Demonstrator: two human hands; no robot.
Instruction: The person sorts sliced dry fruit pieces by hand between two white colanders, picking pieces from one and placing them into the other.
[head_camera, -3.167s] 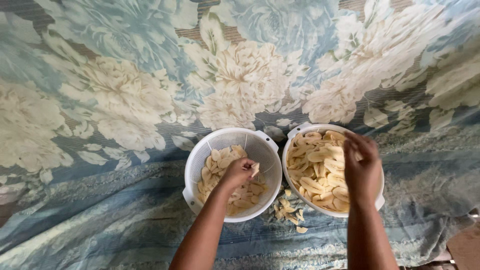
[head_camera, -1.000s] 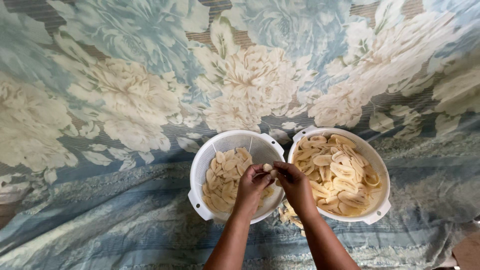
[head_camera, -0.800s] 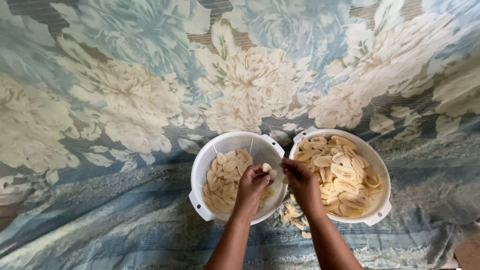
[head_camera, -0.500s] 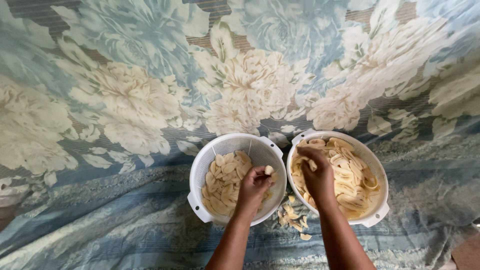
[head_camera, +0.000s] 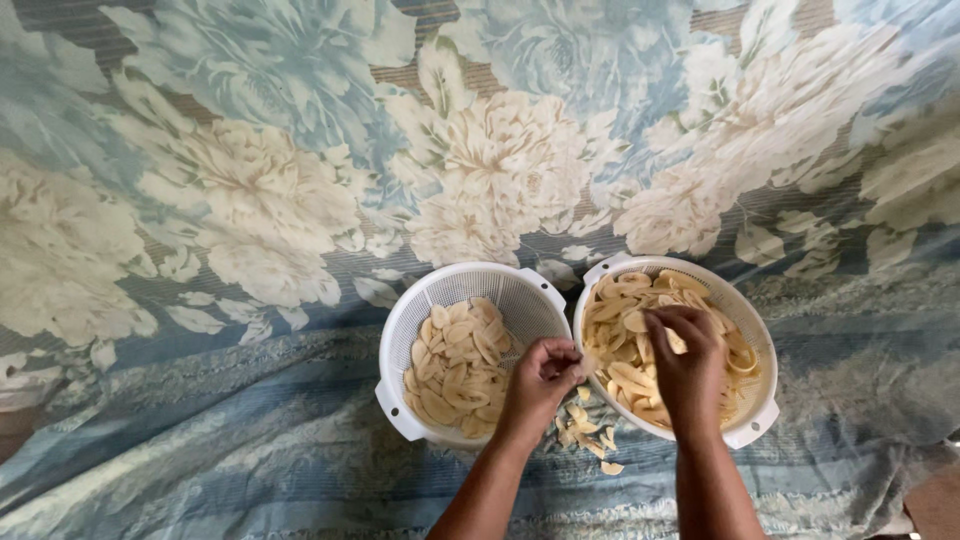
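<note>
fingers of the right hand (head_camera: 688, 368) curl loosely into the right colander's (head_camera: 762, 425) slices (head_camera: 622, 345); left hand (head_camera: 540, 385) pinches one slice, so lift singly.

Floral blue-and-cream cloth (head_camera: 250, 200), two white colanders (head_camera: 455, 290) (head_camera: 745, 300) side by side on it, pale scraps (head_camera: 585, 430) between — loose.

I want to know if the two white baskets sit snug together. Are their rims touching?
Touching, as far as the head view shows: the left basket's right rim meets the right basket's left rim with no cloth visible between them near their handles.
</note>
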